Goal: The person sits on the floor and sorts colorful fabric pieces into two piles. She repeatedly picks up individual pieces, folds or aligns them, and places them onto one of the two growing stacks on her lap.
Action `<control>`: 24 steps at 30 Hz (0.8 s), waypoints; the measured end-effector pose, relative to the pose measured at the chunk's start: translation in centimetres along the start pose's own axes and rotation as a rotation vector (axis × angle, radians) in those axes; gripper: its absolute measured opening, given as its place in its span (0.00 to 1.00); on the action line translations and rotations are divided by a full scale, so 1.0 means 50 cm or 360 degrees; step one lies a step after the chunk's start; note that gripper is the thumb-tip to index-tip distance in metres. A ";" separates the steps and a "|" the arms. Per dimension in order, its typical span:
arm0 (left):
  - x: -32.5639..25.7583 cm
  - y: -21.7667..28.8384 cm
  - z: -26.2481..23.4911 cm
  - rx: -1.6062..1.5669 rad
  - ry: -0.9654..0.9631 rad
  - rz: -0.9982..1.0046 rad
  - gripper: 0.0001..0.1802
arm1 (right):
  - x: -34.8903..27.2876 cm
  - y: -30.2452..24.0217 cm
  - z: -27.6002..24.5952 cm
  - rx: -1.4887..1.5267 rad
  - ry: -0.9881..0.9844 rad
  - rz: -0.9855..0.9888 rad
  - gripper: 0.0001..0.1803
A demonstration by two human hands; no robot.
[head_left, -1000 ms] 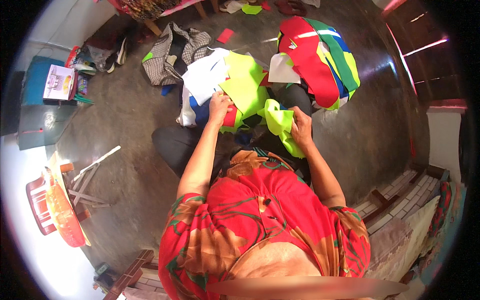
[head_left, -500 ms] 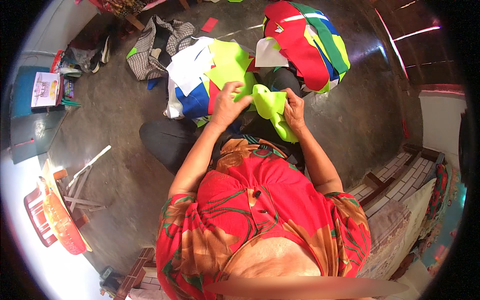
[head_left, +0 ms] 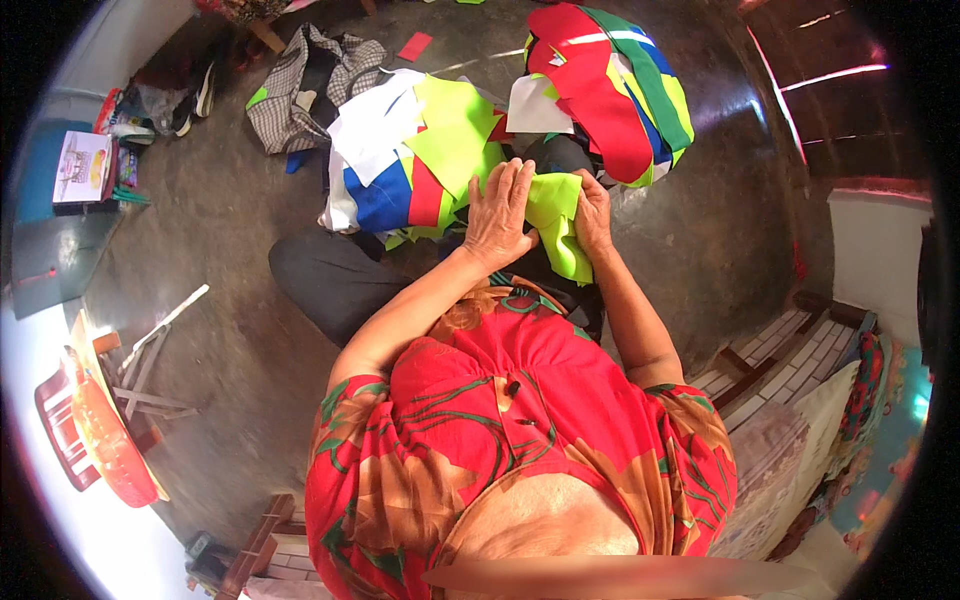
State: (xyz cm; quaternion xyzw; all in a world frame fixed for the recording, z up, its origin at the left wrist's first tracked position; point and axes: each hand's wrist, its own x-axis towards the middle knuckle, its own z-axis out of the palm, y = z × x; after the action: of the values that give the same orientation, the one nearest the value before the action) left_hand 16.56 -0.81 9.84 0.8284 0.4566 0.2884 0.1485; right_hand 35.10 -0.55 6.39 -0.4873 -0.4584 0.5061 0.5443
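Two hands were on one lime-green fabric piece, lying on the lap just ahead of the red shirt: left hand pressed flat on it with fingers spread, right hand pinching its right edge in a narrow grip. Risk, as I judged it: the limp cloth could slide off the lap or crease crooked if the flat hand lifted. Count: two scrap heaps, one mixed pile on the floor, one bundle beyond; exact number of pieces could not be told.
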 end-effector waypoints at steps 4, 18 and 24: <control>0.006 -0.009 0.019 0.0054 0.0011 0.0023 0.52 | 0.001 -0.008 -0.005 0.0051 -0.0073 0.0030 0.12; 0.057 -0.048 -0.043 -0.0690 0.0284 -0.0284 0.23 | 0.006 -0.019 -0.015 0.0231 -0.0216 0.0134 0.09; 0.049 -0.080 -0.057 -0.1103 0.0289 -0.0477 0.22 | 0.010 -0.035 -0.015 -0.0035 -0.0243 0.0243 0.08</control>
State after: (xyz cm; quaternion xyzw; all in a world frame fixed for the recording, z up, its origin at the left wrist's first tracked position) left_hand 13.15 3.35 10.89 0.6242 0.4594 0.4729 0.4192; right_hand 36.06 -0.11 8.06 -0.4868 -0.4658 0.5766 0.4622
